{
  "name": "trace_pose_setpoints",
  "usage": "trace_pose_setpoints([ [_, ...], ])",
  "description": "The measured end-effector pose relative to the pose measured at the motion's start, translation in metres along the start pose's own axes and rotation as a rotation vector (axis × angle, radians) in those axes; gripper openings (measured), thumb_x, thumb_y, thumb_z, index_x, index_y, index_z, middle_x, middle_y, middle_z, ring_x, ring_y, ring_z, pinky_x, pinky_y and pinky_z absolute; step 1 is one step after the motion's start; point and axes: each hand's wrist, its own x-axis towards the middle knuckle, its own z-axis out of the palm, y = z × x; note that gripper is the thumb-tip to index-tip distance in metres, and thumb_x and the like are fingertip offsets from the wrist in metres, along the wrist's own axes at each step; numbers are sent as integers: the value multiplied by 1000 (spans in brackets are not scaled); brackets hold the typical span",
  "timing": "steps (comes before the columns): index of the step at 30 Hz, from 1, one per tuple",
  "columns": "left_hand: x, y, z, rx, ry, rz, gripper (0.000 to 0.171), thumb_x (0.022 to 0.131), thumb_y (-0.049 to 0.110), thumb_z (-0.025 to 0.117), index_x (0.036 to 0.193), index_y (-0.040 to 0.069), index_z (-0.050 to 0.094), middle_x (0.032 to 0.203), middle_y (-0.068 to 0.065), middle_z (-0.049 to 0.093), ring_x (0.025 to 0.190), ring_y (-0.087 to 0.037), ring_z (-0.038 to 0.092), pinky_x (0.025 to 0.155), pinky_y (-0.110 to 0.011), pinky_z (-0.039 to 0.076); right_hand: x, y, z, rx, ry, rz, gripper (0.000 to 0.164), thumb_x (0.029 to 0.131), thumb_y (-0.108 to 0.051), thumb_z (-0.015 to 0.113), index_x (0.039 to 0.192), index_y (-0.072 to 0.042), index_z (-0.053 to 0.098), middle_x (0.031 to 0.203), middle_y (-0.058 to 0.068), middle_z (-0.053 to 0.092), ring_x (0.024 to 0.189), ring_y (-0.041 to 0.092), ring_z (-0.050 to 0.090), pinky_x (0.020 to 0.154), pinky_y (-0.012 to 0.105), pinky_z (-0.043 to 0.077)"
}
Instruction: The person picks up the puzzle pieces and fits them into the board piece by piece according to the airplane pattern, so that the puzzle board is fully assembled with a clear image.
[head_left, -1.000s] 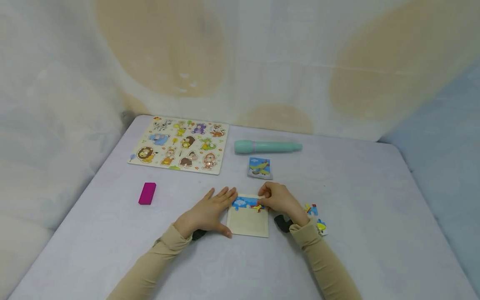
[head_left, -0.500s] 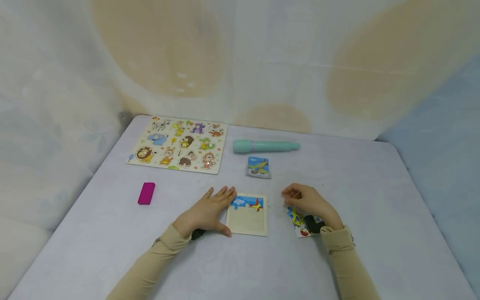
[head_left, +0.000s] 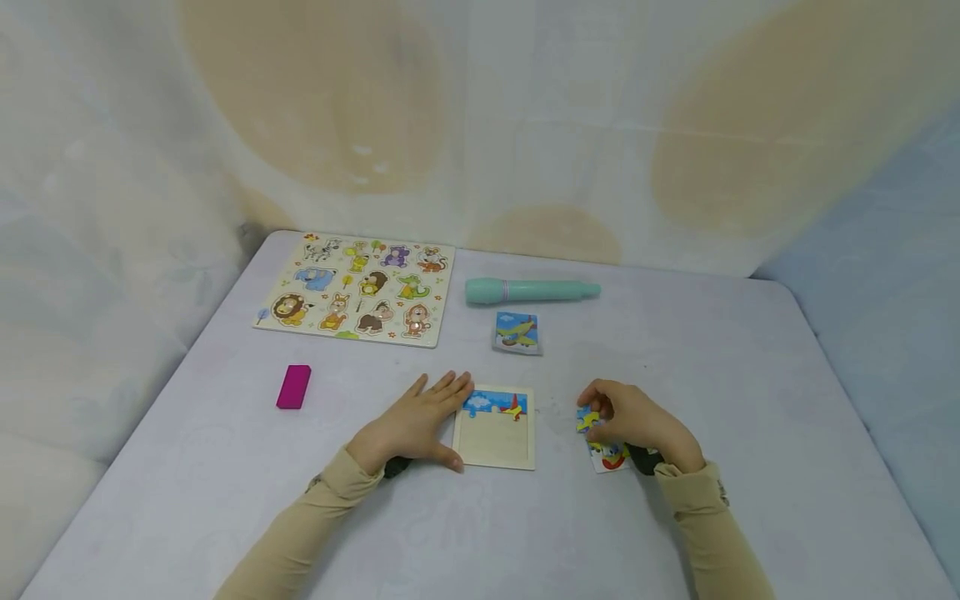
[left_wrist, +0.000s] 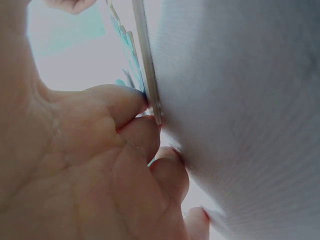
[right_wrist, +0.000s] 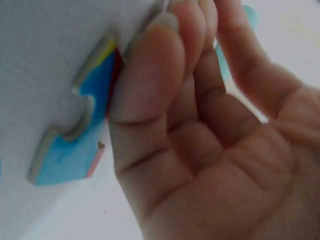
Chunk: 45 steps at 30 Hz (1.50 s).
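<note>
A small square wooden puzzle tray (head_left: 493, 442) lies in front of me, with blue sky and red-yellow puzzle pieces (head_left: 491, 402) along its top row. My left hand (head_left: 416, 425) rests spread on the table, its fingertips touching the tray's left edge; the left wrist view shows fingers against the tray edge (left_wrist: 146, 65). To the right of the tray, my right hand (head_left: 637, 417) has thumb and fingers around a yellow-blue puzzle piece (head_left: 587, 421). Another piece with red and yellow (head_left: 609, 457) lies below it. A blue puzzle piece (right_wrist: 75, 145) shows beside the thumb in the right wrist view.
An animal puzzle board (head_left: 356, 288) lies at the back left. A mint-green tube-shaped toy (head_left: 532, 290) and a small airplane picture packet (head_left: 517, 332) lie behind the tray. A magenta block (head_left: 294, 387) sits on the left.
My right hand has left the tray's top right corner, moved right, and come down onto the loose pieces. The left hand has stayed at the tray's edge.
</note>
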Motion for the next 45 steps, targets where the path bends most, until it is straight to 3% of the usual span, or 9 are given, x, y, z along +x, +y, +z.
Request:
trace_pose_setpoints([
  [4, 0, 0, 0, -1, 1, 2, 116, 68, 56, 81, 154, 6, 22, 163, -8, 16, 152, -28, 13, 121, -59, 10, 6, -3, 1, 20, 74, 36, 25, 80, -7, 76, 100, -8, 61, 85, 3, 54, 78, 16, 51, 67, 24, 44],
  [7, 0, 0, 0, -2, 4, 1, 116, 67, 57, 81, 154, 6, 22, 163, -9, 16, 152, -28, 13, 120, -59, 10, 13, -10, 2, 81, 85, 14, 21, 81, -6, 74, 99, -7, 62, 86, 4, 54, 78, 16, 53, 66, 24, 48],
  [14, 0, 1, 0, -20, 1, -3, 117, 67, 56, 81, 154, 6, 22, 163, -8, 15, 152, -29, 12, 120, -59, 9, 38, -42, 18, 213, -24, -82, 18, 84, -9, 73, 97, -3, 64, 84, 5, 60, 70, 14, 60, 63, 25, 53],
  [21, 0, -1, 2, -35, 12, -1, 116, 66, 57, 81, 154, 6, 23, 163, -9, 16, 152, -29, 12, 120, -60, 9, 62, -72, 40, 265, -69, -3, 14, 82, -5, 73, 92, -3, 64, 77, 4, 60, 60, 14, 63, 59, 28, 56],
  [25, 1, -2, 3, -34, 15, 11, 116, 66, 58, 80, 154, 6, 24, 163, -10, 17, 151, -30, 13, 119, -61, 10, 71, -80, 51, 191, -42, 22, 15, 80, -6, 75, 89, -4, 64, 72, 2, 59, 57, 11, 58, 54, 22, 49],
  [32, 1, -3, 3, -24, 21, 20, 116, 67, 58, 80, 153, 5, 24, 163, -10, 17, 151, -31, 14, 119, -61, 11, 75, -83, 61, -5, 59, 40, 24, 75, -14, 83, 87, -10, 63, 67, 1, 54, 56, 12, 47, 52, 22, 37],
  [36, 0, -2, 2, -26, 17, 15, 116, 67, 58, 80, 154, 5, 23, 163, -9, 17, 151, -30, 13, 120, -61, 10, 76, -81, 62, -22, 53, 34, 28, 74, -21, 84, 87, -11, 62, 66, 0, 53, 55, 11, 46, 51, 22, 35],
  [45, 0, 2, -2, -41, -3, -3, 116, 67, 57, 80, 154, 6, 22, 163, -8, 15, 152, -29, 12, 120, -59, 8, 77, -78, 61, -23, 65, 80, 29, 72, -19, 85, 85, -11, 61, 67, 0, 52, 56, 12, 46, 52, 23, 35],
])
